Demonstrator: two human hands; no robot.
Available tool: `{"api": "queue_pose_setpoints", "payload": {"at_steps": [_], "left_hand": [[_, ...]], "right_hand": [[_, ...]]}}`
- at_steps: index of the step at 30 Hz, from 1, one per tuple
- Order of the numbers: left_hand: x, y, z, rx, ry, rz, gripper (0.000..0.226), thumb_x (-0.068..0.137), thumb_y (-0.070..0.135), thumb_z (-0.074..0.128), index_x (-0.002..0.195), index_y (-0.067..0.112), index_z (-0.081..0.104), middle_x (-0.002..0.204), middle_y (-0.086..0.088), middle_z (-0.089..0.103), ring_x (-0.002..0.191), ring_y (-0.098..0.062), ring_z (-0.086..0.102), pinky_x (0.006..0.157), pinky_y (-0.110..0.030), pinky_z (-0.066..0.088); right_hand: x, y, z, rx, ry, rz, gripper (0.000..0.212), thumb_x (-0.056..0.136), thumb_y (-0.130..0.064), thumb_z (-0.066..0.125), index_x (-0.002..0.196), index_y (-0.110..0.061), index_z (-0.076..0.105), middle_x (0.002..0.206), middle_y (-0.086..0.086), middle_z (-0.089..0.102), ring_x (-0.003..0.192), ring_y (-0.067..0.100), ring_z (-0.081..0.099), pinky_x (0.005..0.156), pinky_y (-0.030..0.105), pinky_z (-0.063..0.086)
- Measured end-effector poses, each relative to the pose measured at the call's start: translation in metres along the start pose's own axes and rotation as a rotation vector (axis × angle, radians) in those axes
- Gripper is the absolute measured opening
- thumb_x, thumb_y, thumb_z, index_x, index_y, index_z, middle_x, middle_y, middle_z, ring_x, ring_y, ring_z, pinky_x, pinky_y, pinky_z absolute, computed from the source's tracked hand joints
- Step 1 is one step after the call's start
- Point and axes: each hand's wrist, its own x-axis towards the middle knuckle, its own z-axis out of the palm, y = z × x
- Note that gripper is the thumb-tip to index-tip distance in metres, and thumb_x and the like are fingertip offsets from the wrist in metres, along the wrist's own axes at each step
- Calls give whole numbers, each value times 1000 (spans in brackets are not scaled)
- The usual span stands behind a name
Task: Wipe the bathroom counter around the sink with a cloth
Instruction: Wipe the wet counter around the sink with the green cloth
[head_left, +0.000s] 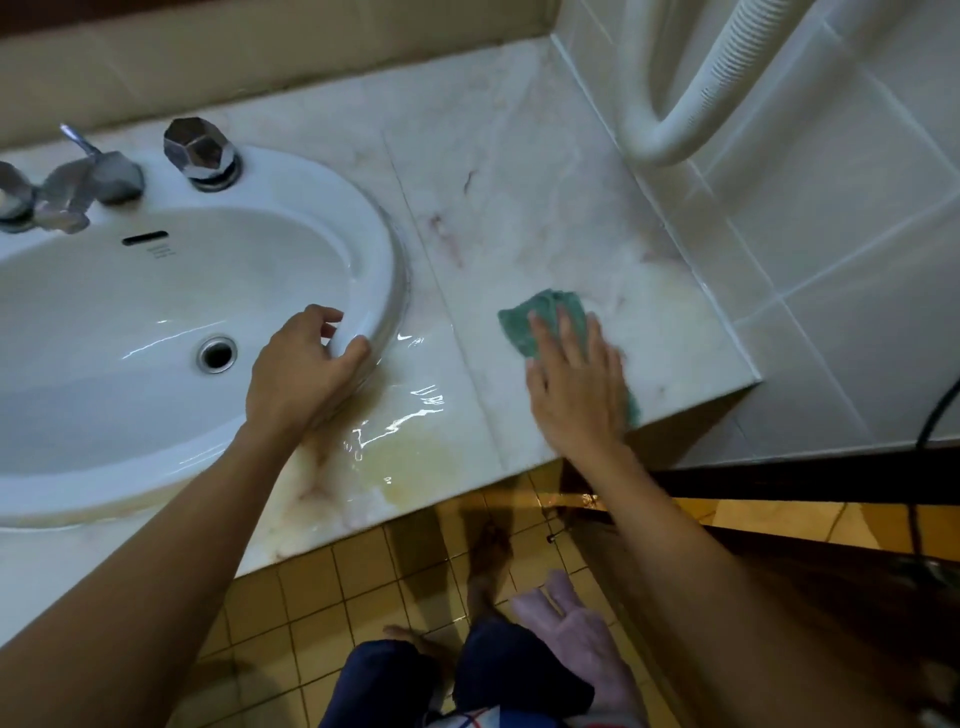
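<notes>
The right hand (576, 384) lays its straight fingers (569, 332) flat on the green cloth (540, 317), pinning it beneath them to the pale marble counter (519, 208) for wiping, while the left hand (298, 369) curls its fingers round the rim of the white oval ceramic sink (384, 280), seemingly for balance

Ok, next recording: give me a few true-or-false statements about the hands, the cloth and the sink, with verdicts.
1. The right hand presses a green cloth flat on the counter. True.
2. The left hand holds a tap handle. False: it grips the sink at its rim.
3. The green cloth lies inside the basin. False: it is on the counter, right of the sink.
4. There is water glistening on the counter beside the sink. True.
</notes>
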Motion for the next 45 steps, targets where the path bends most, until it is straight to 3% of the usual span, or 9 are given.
{"api": "queue_pose_setpoints", "payload": {"at_steps": [5,11,15,20,25,30,34,41,45], "left_hand": [[-9,-1,2,15,99,-7,41,81,48,54,114,26,63,109,10,66,95,-16,62,81,-34,49],[-64,-22,8,173,148,50,56,81,29,50,134,13,56,129,-9,61,115,-32,54,94,-40,38],[-111,-43,-3,21,235,50,53,81,19,55,134,13,57,145,-2,49,133,-23,42,111,-38,32],[-163,-79,-22,-112,370,-61,40,84,4,59,122,14,64,134,-1,53,125,-17,46,95,-6,33],[-196,-127,-40,-27,502,-210,38,85,6,60,122,11,63,134,-5,52,121,-21,45,94,-21,32],[-204,-169,-69,-108,515,-232,38,87,4,59,123,14,62,135,-1,49,123,-17,43,87,-4,27],[-200,-220,-97,-113,538,-125,36,84,3,60,120,10,64,134,-6,52,123,-21,45,97,-21,32],[-189,-318,-160,-117,635,-129,35,84,6,56,117,10,66,132,-9,53,122,-26,46,98,-34,40],[-181,-364,-195,-143,714,-205,38,80,8,53,115,9,68,130,-11,54,122,-25,49,95,-18,32]], "right_hand": [[81,-12,-11,39,23,161,56,100,-42,19,153,-27,11,162,3,4,147,33,0,117,46,8],[18,-102,18,37,-33,-231,56,100,-42,20,153,-23,16,161,4,12,148,30,2,115,46,16],[-51,-79,22,-31,-152,-480,57,100,-46,18,153,-32,3,161,-4,-1,148,24,-9,118,42,5],[-4,-35,10,-46,-77,-289,56,100,-46,12,153,-30,3,162,1,2,148,26,-4,118,47,14],[11,-77,15,3,0,-105,56,102,-42,18,154,-25,6,162,5,5,148,31,0,118,48,12],[-48,-142,35,-32,-20,-236,56,101,-41,16,153,-20,13,161,7,12,148,31,4,115,50,20],[-102,-186,52,-28,-18,-248,58,99,-40,18,153,-18,20,159,8,20,147,32,8,113,51,24],[-167,-273,81,8,-39,-388,54,97,-35,26,150,-23,30,156,3,29,147,29,15,111,49,28],[-170,-274,77,83,-113,-625,49,97,-30,36,145,-24,39,155,-1,32,146,25,19,111,46,29]]}}
